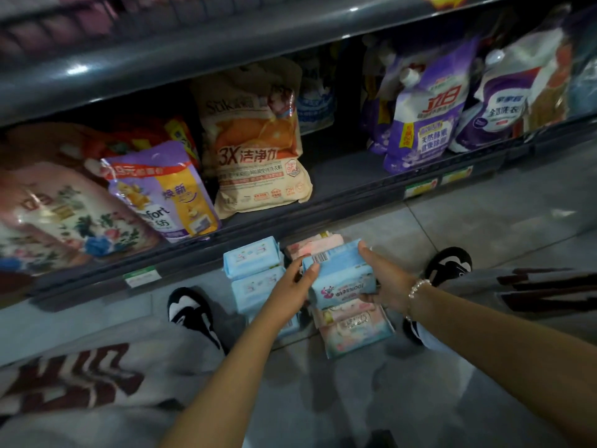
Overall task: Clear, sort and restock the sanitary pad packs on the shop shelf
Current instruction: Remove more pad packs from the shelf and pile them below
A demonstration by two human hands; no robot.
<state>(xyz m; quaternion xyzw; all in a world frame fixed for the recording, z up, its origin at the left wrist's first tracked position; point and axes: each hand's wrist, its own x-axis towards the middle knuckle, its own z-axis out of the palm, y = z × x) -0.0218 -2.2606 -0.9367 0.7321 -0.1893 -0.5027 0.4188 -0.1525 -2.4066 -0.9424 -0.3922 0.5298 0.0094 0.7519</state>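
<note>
Sorting step judged in progress — packs are stacked on the floor (452,399) in front of the bottom shelf (339,176), not yet restocked.

A light-blue pad pack (342,273) is held between both hands, just above the right-hand stack. The left hand (292,281) is partly closed, fingertips pressed on the pack's left end near the barcode. The right hand (384,279) is wrapped round the right end, thumb on top, fingers under and mostly hidden. A bead bracelet (416,291) is seen on the right wrist.

Pack appearance: soft plastic wrap, pale blue with a white band, a pink cartoon print and dark lettering, barcode at one corner. Slightly squashed under the grip — it is likely to deform if squeezed harder.

Two floor stacks are visible:
- blue stack (255,270), left, same-coloured packs laid flat
- pink stack (352,328), right, pink and pastel packs, directly under the held pack

More pink packs (315,245) lie behind, near the shelf kick-plate.

The shelf itself is filled with detergent pouches (258,147); a gap is left at mid-shelf.

Next move, as judged: the held pack is blue, so it is probably to be shifted left onto the blue stack, set flat and squared with the edges below.
</note>
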